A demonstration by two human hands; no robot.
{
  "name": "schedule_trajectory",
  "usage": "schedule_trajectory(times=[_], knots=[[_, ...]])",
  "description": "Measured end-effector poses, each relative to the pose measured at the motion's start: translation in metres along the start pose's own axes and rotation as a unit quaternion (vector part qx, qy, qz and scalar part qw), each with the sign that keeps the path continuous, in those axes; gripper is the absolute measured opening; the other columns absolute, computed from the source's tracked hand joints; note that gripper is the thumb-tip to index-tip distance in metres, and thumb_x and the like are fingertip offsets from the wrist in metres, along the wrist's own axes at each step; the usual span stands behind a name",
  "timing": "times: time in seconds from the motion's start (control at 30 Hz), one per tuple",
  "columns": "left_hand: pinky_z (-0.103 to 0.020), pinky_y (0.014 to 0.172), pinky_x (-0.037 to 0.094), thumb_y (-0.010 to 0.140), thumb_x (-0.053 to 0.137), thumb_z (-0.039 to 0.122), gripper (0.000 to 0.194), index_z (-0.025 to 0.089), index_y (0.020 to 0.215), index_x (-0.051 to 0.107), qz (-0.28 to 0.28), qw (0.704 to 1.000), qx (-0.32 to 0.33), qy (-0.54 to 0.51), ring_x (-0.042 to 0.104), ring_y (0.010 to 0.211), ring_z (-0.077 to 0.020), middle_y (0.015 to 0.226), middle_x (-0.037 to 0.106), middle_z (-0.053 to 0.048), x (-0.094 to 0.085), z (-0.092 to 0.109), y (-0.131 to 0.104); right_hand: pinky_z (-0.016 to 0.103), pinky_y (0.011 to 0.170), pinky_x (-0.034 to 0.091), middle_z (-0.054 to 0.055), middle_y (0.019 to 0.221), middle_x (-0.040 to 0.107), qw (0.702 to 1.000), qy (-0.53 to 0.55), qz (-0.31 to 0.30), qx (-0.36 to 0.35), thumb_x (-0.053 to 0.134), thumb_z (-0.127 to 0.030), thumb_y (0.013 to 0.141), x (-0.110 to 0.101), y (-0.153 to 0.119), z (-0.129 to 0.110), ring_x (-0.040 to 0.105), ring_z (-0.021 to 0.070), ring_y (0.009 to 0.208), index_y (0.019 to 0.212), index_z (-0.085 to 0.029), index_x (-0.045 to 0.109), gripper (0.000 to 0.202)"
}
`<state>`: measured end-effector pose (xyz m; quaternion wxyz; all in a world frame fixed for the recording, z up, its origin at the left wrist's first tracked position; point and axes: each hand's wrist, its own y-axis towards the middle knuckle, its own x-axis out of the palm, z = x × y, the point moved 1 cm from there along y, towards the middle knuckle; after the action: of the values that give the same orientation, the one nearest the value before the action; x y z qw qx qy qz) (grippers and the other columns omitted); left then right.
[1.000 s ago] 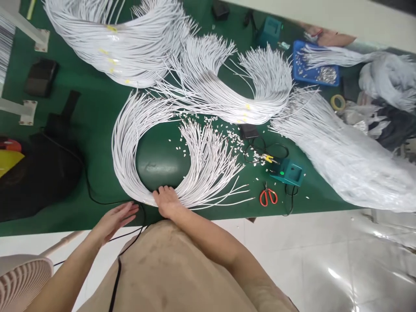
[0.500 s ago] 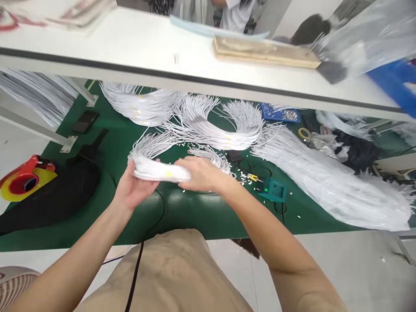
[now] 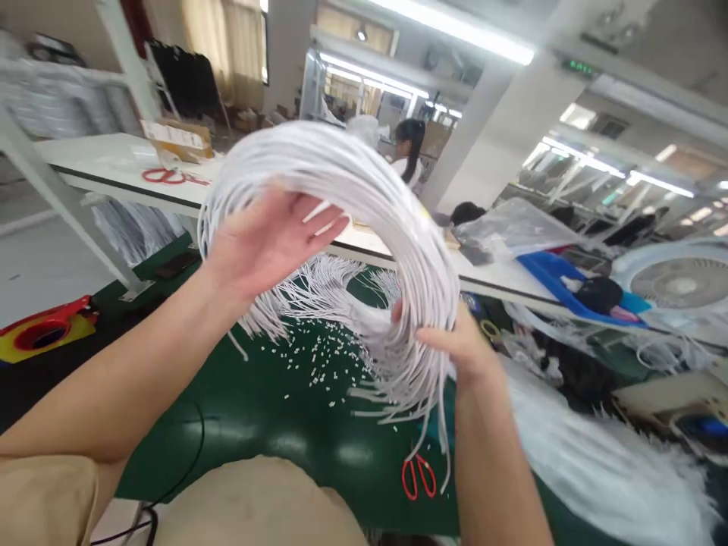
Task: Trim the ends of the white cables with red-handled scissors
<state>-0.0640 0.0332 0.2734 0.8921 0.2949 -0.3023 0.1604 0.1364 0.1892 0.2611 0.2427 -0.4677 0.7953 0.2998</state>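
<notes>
A thick bundle of white wires (image 3: pixel 335 155) arches in the air above the green work surface. My left hand (image 3: pixel 267 239) is under the left part of the arch, palm up and fingers stretched out. The wires pass against the base of its fingers, and its thumb is partly hidden. On the right side, my right hand (image 3: pixel 449 341) is closed around the bundle, with its thumb in front. Loose wire ends hang below it. Red-handled scissors (image 3: pixel 418 476) lie on the green surface (image 3: pixel 255 425) below the hanging ends.
More white wires (image 3: pixel 324 277) lie behind the bundle, among small white scraps (image 3: pixel 318 364). A large wrapped wire bundle (image 3: pixel 591 447) is at right. A tape dispenser (image 3: pixel 45 331) stands at left. The white shelf (image 3: pixel 108 163) crosses behind, carrying other scissors (image 3: pixel 164 176). A person (image 3: pixel 410 152) is beyond.
The wire bundle has been raised from low over the surface into a high arch. My left hand's fingers have straightened, and my right hand grips farther right. The view has tilted up.
</notes>
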Motion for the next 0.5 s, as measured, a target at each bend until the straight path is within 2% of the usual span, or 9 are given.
schedule_trajectory(times=[0.07, 0.13, 0.2, 0.23, 0.27, 0.33, 0.37, 0.43, 0.5], knots=[[-0.045, 0.098, 0.037, 0.084, 0.052, 0.032, 0.02, 0.015, 0.089, 0.062, -0.03, 0.999, -0.006, 0.035, 0.049, 0.116, -0.0275, 0.098, 0.065, -0.003, 0.005, -0.002, -0.002, 0.037, 0.073, 0.05, 0.006, 0.088, 0.065, 0.998, 0.036, 0.043, 0.037, 0.067, -0.04, 0.064, 0.011, -0.015, 0.011, 0.061, 0.0245, 0.086, 0.099, -0.018, 0.059, 0.042], [-0.047, 0.098, 0.035, 0.082, 0.054, 0.038, 0.028, 0.014, 0.094, 0.061, -0.024, 0.997, 0.01, 0.07, 0.045, 0.119, -0.0299, 0.101, 0.064, -0.006, 0.007, -0.003, 0.0, 0.038, 0.068, 0.051, 0.006, 0.089, 0.065, 0.995, 0.05, 0.082, 0.039, 0.068, -0.035, 0.064, 0.019, -0.027, 0.008, 0.061, 0.0258, 0.084, 0.101, -0.02, 0.059, 0.04], [-0.046, 0.098, 0.035, 0.083, 0.05, 0.045, 0.037, 0.014, 0.1, 0.06, -0.001, 0.994, 0.048, 0.1, 0.041, 0.122, -0.0308, 0.106, 0.063, -0.007, 0.011, -0.001, 0.002, 0.039, 0.069, 0.051, 0.005, 0.093, 0.065, 0.991, 0.084, 0.102, 0.013, 0.069, -0.031, 0.064, 0.026, -0.035, 0.001, 0.061, 0.0255, 0.084, 0.105, -0.024, 0.058, 0.043], [-0.046, 0.098, 0.035, 0.083, 0.048, 0.046, 0.039, 0.014, 0.102, 0.06, 0.012, 0.991, 0.068, 0.113, 0.04, 0.123, -0.031, 0.108, 0.062, -0.007, 0.013, 0.0, 0.001, 0.039, 0.07, 0.051, 0.005, 0.094, 0.065, 0.99, 0.118, 0.08, -0.002, 0.068, -0.031, 0.064, 0.032, -0.038, -0.001, 0.06, 0.025, 0.084, 0.106, -0.025, 0.058, 0.044], [-0.046, 0.098, 0.034, 0.083, 0.047, 0.047, 0.041, 0.014, 0.104, 0.059, 0.022, 0.988, 0.084, 0.124, 0.039, 0.124, -0.0314, 0.111, 0.061, -0.008, 0.014, 0.002, -0.001, 0.038, 0.071, 0.051, 0.005, 0.093, 0.065, 0.986, 0.162, 0.029, -0.016, 0.068, -0.031, 0.064, 0.039, -0.04, 0.0, 0.061, 0.0244, 0.083, 0.105, -0.024, 0.058, 0.043], [-0.047, 0.098, 0.034, 0.081, 0.05, 0.049, 0.044, 0.015, 0.109, 0.058, 0.024, 0.984, 0.095, 0.146, 0.04, 0.123, -0.0325, 0.117, 0.059, -0.009, 0.015, 0.004, -0.01, 0.036, 0.066, 0.052, 0.005, 0.086, 0.066, 0.961, 0.246, -0.126, -0.022, 0.066, -0.035, 0.063, 0.059, -0.042, 0.008, 0.062, 0.0241, 0.076, 0.1, -0.02, 0.06, 0.041], [-0.047, 0.099, 0.033, 0.079, 0.053, 0.049, 0.047, 0.015, 0.11, 0.057, 0.016, 0.983, 0.088, 0.158, 0.041, 0.122, -0.0332, 0.12, 0.057, -0.011, 0.014, 0.004, -0.017, 0.035, 0.06, 0.052, 0.005, 0.08, 0.066, 0.952, 0.269, -0.148, -0.01, 0.064, -0.037, 0.063, 0.069, -0.043, 0.015, 0.062, 0.0231, 0.07, 0.099, -0.019, 0.06, 0.04], [-0.048, 0.099, 0.032, 0.076, 0.057, 0.048, 0.049, 0.015, 0.112, 0.056, 0.009, 0.981, 0.067, 0.181, 0.043, 0.12, -0.034, 0.124, 0.054, -0.014, 0.01, 0.005, -0.033, 0.036, 0.058, 0.051, 0.005, 0.079, 0.066, 0.962, 0.239, -0.132, 0.025, 0.065, -0.035, 0.061, 0.083, -0.047, 0.026, 0.061, 0.0238, 0.066, 0.098, -0.021, 0.06, 0.04], [-0.049, 0.1, 0.03, 0.076, 0.054, 0.054, 0.054, 0.015, 0.115, 0.054, 0.017, 0.979, 0.071, 0.188, 0.043, 0.12, -0.0342, 0.125, 0.053, -0.016, 0.003, 0.008, -0.048, 0.04, 0.062, 0.052, 0.006, 0.084, 0.067, 0.981, 0.173, -0.086, 0.025, 0.067, -0.034, 0.058, 0.086, -0.052, 0.028, 0.062, 0.0283, 0.074, 0.097, -0.025, 0.061, 0.04]])
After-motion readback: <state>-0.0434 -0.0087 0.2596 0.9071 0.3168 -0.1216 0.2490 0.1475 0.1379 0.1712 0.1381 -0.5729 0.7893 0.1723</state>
